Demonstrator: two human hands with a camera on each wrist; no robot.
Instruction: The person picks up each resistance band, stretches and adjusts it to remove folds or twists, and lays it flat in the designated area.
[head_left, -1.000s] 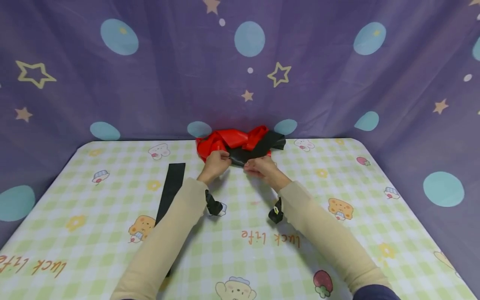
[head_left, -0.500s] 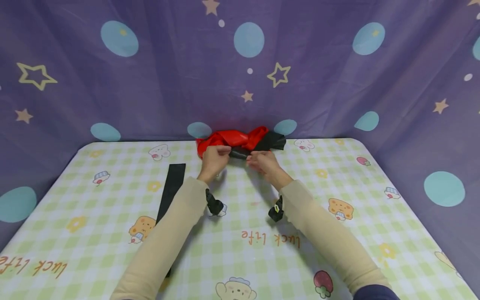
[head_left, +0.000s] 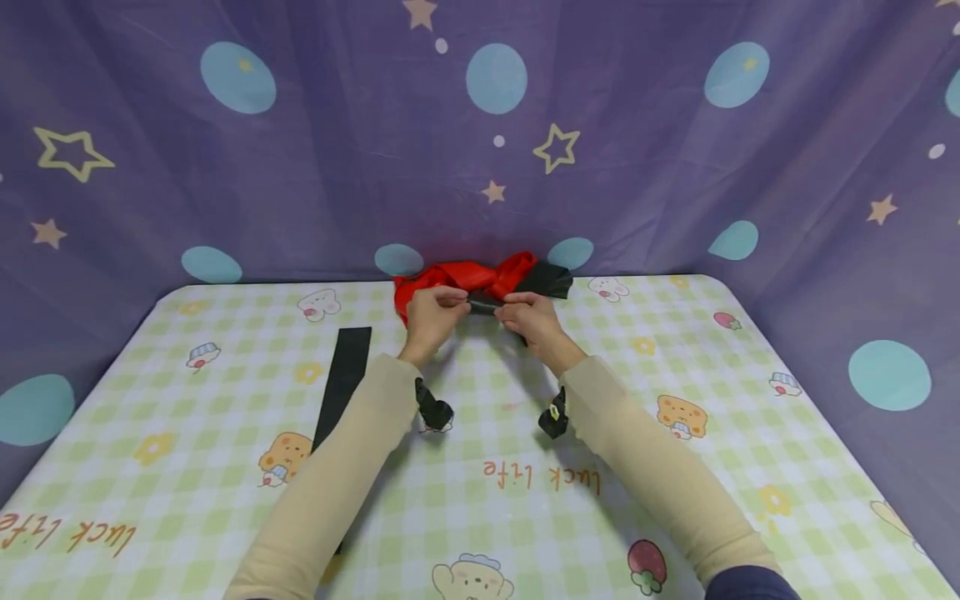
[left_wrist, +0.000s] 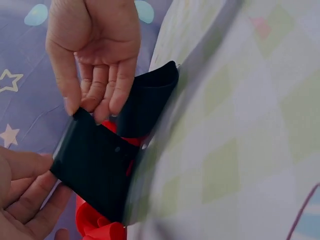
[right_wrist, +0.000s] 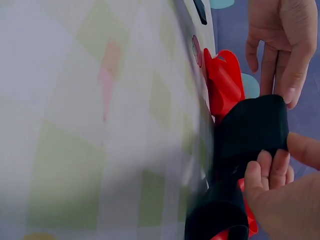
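In the head view a bunched red and black band of smooth, flexible material lies at the table's far edge. Its red part forms loops, and a black end sticks out to the right. My left hand pinches a black stretch of it between thumb and fingers. A short way to the right, my right hand pinches that same stretch. Both wrist views show this black part spread as a flat panel between the hands, with red folds beside it.
A separate long black strip lies on the table left of my left forearm, partly hidden by the sleeve. The table has a green-and-white checked cover. A purple curtain stands right behind the far edge.
Both hands have moved slightly toward the far edge and regripped the black part, which now shows as a narrow raised fold. A bit of black appears below the right hand.
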